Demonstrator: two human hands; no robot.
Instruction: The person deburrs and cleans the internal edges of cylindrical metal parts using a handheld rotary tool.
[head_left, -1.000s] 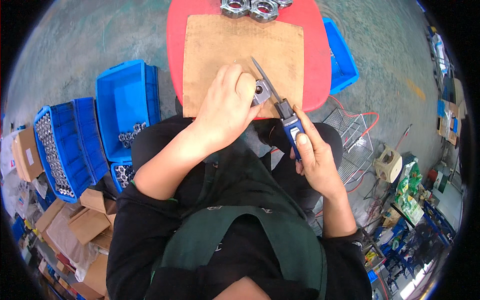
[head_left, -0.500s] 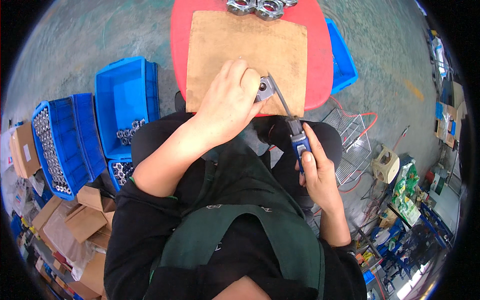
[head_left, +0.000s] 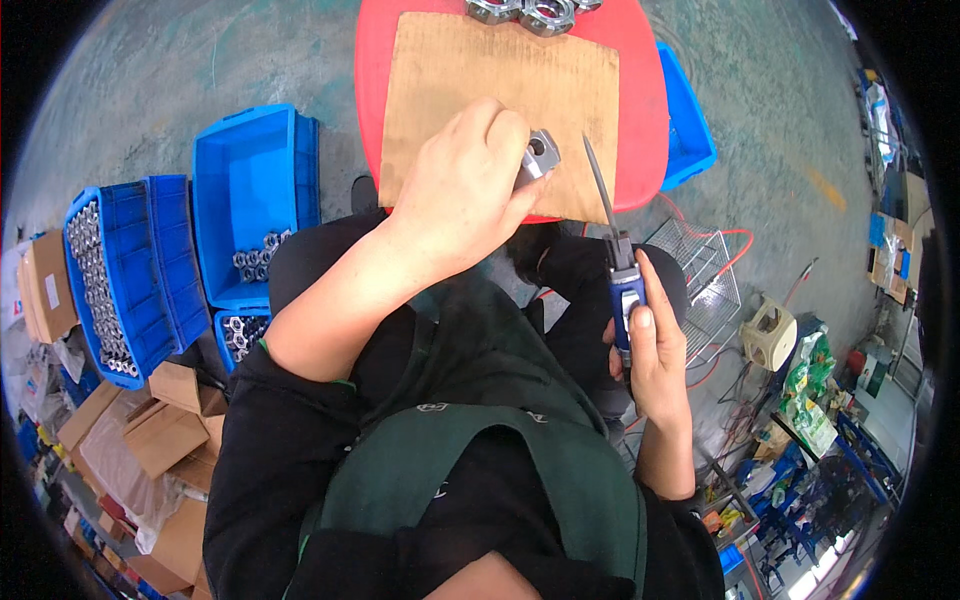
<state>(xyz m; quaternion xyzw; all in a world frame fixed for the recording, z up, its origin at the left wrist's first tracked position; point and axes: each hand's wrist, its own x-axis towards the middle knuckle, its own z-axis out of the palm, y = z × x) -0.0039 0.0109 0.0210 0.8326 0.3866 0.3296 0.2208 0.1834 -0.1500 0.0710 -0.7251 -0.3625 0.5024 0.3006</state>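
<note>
My left hand (head_left: pixel 462 185) is closed around a small silver metal part with a round hole (head_left: pixel 541 150), held over the cardboard-brown board (head_left: pixel 450 65). Its fingers hide much of the part. In my right hand (head_left: pixel 657 350) is a file tool with a blue handle (head_left: pixel 624 288), its fingers wrapped round the grip and the thumb on top. The slim, dark, pointed blade of the tool points up and away from me. It stands apart from the part, to the right of it.
The board lies on a red stool (head_left: pixel 642 110), with several hexagonal metal parts (head_left: pixel 546 14) at its far edge. To the left are blue bins (head_left: pixel 240 160), some holding metal parts, and cardboard boxes (head_left: pixel 165 440). A blue bin (head_left: pixel 690 130), wire rack (head_left: pixel 700 265) and cream plastic stool (head_left: pixel 769 332) stand right.
The file tool has moved to the right, away from the metal part, and its blade points more upright. My left hand has shifted slightly away from me and turned the part.
</note>
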